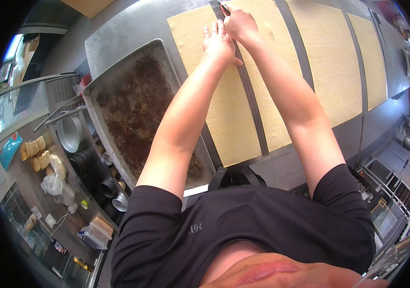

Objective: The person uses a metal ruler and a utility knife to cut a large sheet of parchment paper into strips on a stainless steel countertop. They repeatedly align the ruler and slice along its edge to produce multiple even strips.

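A long steel ruler point(251, 97) lies lengthwise across a pale yellow sheet point(226, 118) that looks like dough or sponge cake. My left hand point(221, 45) presses flat on the ruler's upper part, fingers pointing away from me and thumb spread across it. Just beyond, at the ruler's far end, my right hand point(240, 24) is closed around a small cutter with a red and black handle point(225, 10); its tip is hard to make out. Two more yellow sheets, a wide one point(329, 57) and a narrower one point(368, 61), lie to the right.
Left of the sheets is a large metal baking tray point(161, 54) with a dark, stained bottom. All of it rests on a grey metal worktop point(118, 43). Round pans point(71, 131) and a clear plastic box point(95, 235) are on shelving at the left; metal racks point(388, 187) stand at the lower right.
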Demonstrator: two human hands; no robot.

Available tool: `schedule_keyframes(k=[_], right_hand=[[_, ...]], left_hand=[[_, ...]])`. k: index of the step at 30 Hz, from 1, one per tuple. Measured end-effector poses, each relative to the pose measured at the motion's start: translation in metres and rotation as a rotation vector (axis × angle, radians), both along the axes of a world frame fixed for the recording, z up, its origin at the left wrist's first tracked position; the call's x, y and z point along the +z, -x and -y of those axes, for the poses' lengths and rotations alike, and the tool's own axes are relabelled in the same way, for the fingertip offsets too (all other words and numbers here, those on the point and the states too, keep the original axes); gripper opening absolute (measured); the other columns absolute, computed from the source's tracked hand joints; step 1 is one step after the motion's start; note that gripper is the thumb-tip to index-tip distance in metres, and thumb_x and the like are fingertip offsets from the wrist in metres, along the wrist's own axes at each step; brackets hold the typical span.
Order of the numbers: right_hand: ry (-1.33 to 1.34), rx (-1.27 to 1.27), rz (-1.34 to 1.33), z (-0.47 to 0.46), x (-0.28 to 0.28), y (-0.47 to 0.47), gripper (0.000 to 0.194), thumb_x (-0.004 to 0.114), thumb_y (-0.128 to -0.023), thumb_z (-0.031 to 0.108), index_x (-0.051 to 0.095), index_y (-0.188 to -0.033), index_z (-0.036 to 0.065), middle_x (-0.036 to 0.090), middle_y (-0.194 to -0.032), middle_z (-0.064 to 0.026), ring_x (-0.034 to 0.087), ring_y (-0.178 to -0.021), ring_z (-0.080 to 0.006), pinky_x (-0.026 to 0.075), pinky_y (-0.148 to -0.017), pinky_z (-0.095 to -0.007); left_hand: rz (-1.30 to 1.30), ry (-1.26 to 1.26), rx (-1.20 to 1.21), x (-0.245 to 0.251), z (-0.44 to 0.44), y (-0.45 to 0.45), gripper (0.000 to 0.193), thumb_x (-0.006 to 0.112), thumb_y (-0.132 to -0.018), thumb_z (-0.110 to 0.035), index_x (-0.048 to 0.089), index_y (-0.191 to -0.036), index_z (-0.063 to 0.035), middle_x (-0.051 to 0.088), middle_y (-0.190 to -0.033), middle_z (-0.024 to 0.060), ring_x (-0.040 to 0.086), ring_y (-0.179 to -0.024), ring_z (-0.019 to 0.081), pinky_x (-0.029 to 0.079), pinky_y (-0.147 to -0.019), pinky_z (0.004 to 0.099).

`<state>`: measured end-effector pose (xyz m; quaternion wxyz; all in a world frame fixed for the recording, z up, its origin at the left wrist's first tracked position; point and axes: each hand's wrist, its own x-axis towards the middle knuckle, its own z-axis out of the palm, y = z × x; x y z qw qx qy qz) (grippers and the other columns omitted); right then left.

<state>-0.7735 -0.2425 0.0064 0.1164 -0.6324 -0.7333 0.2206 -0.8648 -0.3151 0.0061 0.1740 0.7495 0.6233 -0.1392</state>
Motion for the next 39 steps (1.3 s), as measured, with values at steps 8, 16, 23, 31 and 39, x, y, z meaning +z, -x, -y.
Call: schedule_keyframes(k=[8, 16, 23, 31, 39], right_hand=[[-0.022, -0.005, -0.138, 0.163, 0.005, -0.071, 0.043, 0.054, -0.098, 0.012, 0.061, -0.140, 0.006, 0.072, -0.097, -0.0298, 0.071, -0.090, -0.0482, 0.057, -0.081, -0.0562], [0.146, -0.121, -0.103, 0.446, 0.045, -0.183, 0.058, 0.061, -0.095, 0.006, 0.054, -0.152, 0.005, 0.069, -0.091, -0.0246, 0.071, -0.082, -0.0428, 0.058, -0.074, -0.0518], [0.342, -0.397, -0.047, 0.593, 0.096, -0.255, 0.055, 0.061, -0.094, 0.008, 0.056, -0.148, 0.002, 0.074, -0.108, -0.0253, 0.073, -0.095, -0.0453, 0.060, -0.086, -0.0495], [0.339, -0.618, -0.635, 0.518, -0.007, -0.231, 0.019, 0.069, -0.101, 0.018, 0.057, -0.092, 0.006, 0.059, -0.079, -0.0009, 0.057, -0.073, -0.0094, 0.048, -0.068, -0.0276], [0.609, -0.820, -1.034, 0.475, -0.030, -0.190, 0.021, 0.063, -0.106, 0.021, 0.063, -0.111, 0.001, 0.076, -0.091, -0.0138, 0.071, -0.063, -0.0173, 0.057, -0.059, -0.0306]], left_hand=[[-0.059, -0.048, 0.005, -0.008, -0.001, -0.003, 0.149, 0.089, -0.065, -0.073, 0.014, -0.168, 0.0028, 0.015, -0.177, 0.0198, 0.015, -0.165, 0.0325, 0.011, -0.133, 0.0558], [-0.176, -0.051, -0.046, 0.000, -0.001, -0.009, 0.149, 0.084, -0.066, -0.080, 0.013, -0.169, 0.0012, 0.015, -0.178, 0.0192, 0.016, -0.165, 0.0330, 0.016, -0.132, 0.0580], [-0.248, -0.151, -0.067, -0.012, 0.010, -0.012, 0.113, 0.073, -0.087, -0.066, 0.023, -0.168, -0.0044, 0.015, -0.178, 0.0164, 0.016, -0.165, 0.0323, 0.016, -0.132, 0.0590], [0.213, -0.333, -0.133, -0.040, 0.175, -0.037, 0.061, 0.062, -0.105, -0.035, 0.046, -0.158, -0.0089, 0.028, -0.173, 0.0188, 0.027, -0.161, 0.0367, 0.020, -0.130, 0.0624], [0.366, -0.336, -0.107, -0.036, 0.275, -0.057, 0.065, 0.062, -0.105, -0.037, 0.044, -0.160, -0.0065, 0.036, -0.170, 0.0178, 0.029, -0.159, 0.0380, 0.022, -0.131, 0.0535]])
